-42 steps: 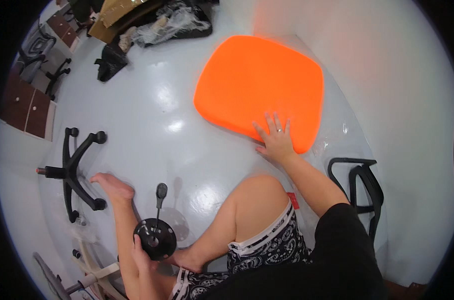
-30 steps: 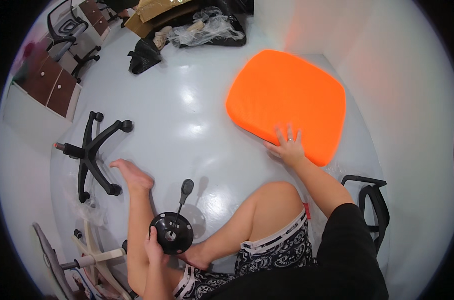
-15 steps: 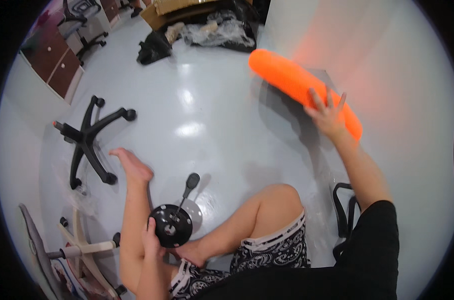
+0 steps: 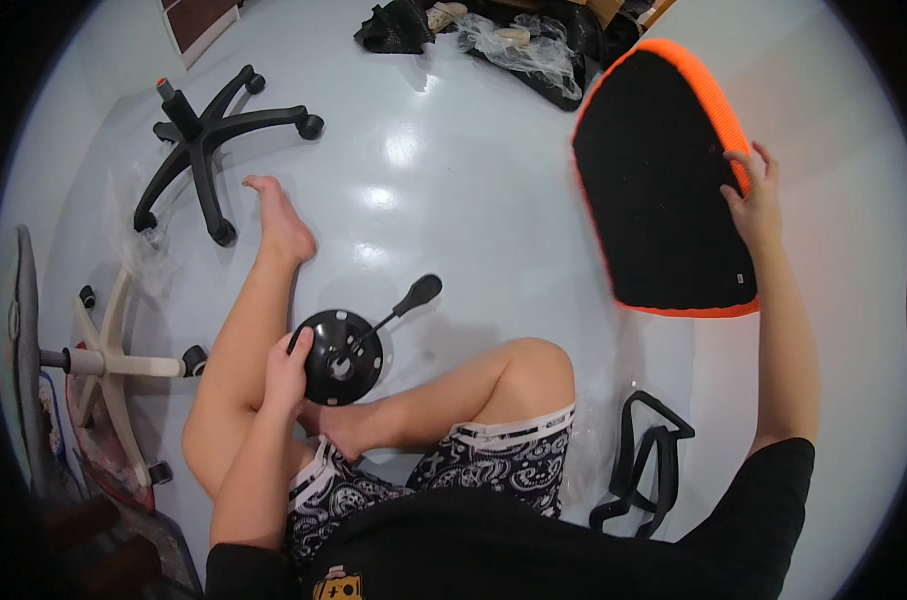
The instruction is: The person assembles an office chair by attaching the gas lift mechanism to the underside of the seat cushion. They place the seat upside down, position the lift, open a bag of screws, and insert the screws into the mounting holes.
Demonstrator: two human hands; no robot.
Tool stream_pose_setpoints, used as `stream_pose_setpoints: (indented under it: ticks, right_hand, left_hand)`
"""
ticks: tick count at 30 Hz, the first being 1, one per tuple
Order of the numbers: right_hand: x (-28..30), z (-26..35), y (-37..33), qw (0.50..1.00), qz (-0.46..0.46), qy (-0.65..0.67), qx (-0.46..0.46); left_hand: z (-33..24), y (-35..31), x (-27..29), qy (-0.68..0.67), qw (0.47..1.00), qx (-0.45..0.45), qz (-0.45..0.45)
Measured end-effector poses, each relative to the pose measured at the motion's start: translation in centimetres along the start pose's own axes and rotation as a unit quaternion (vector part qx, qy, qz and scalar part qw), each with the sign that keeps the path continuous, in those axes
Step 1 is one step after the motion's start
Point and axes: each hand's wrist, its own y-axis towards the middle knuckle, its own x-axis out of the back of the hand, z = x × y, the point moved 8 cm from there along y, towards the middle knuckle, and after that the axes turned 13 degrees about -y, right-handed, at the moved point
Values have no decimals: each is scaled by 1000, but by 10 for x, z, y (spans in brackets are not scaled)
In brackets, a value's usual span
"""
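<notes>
Orange seat tipped up, edge apparently against right fingers.

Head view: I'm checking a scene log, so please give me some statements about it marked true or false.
1. The left hand holds a round black plate with a lever. True.
2. The right hand is empty. False: it holds the orange-rimmed cushion by its edge.
3. The cushion's black face is visible. True.
4. The black wheeled base is right of the cushion. False: the black wheeled base is to its left.
</notes>
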Motion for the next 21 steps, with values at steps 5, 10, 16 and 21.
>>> stream_pose_setpoints:
  ticks: [5, 10, 16, 21]
  right_hand:
    - [-2, 17, -13, 983, -43, 175, -26]
    - [13, 131, 27, 968, -53, 237, 61]
    - [64, 196, 65, 970, -45, 222, 92]
    - [-11, 164, 62, 926, -3, 376, -18]
  left_hand:
    - [-34, -15, 4, 5, 998, -54, -14]
    - [-34, -11, 20, -48, 995, -59, -58]
    - [-34, -9, -11, -208, 977, -38, 15]
    - [-16, 0, -8, -217, 975, -36, 28]
